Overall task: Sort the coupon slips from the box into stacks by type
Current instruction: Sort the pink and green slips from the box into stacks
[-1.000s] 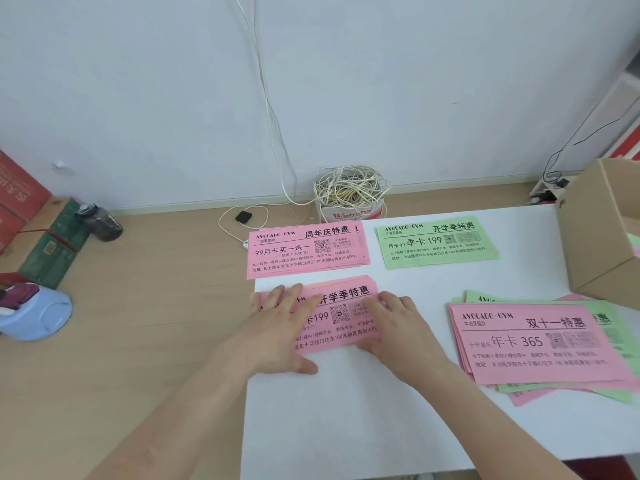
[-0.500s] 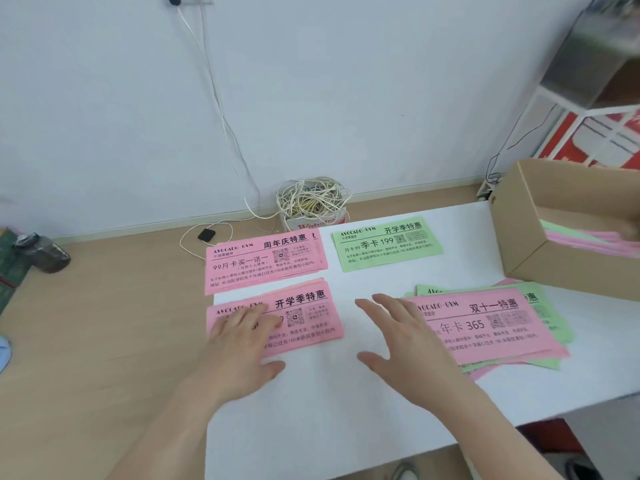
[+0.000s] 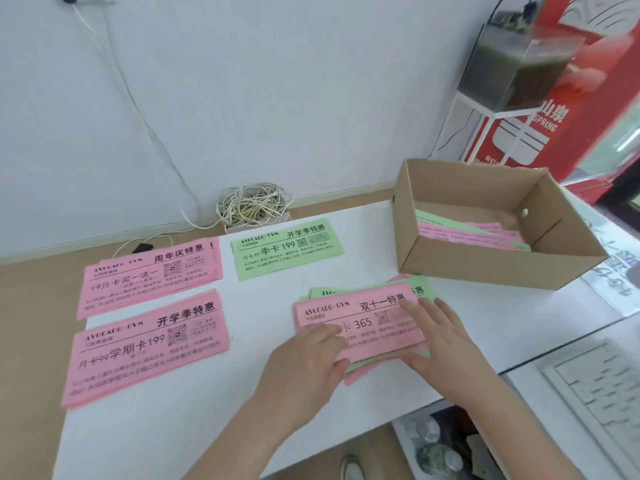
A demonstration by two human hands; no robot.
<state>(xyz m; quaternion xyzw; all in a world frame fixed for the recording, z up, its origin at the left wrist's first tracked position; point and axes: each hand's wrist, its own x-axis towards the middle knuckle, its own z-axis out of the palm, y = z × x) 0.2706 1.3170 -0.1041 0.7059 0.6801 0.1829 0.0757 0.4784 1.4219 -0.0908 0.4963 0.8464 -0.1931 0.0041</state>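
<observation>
Box [image 3: 485, 265] one; sorted stacks [image 3: 149, 348] three; mixed pile [image 3: 363, 317] one, left hand [image 3: 304, 362], right hand [image 3: 440, 341] flat atop.

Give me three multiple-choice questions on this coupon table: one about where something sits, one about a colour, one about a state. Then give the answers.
1. Where on the white table is the cardboard box?
A far right; B near left; C centre.
2. What colour is the top slip under the left hand and right hand?
A green; B pink; C yellow.
3. The cardboard box is:
A lidded; B open, holding slips; C open, empty.

Answers:
1 A, it stands at the far right, beyond the hands.
2 B, its printed face is pink.
3 B, it has no lid, and pink and green slips lie inside.
</observation>
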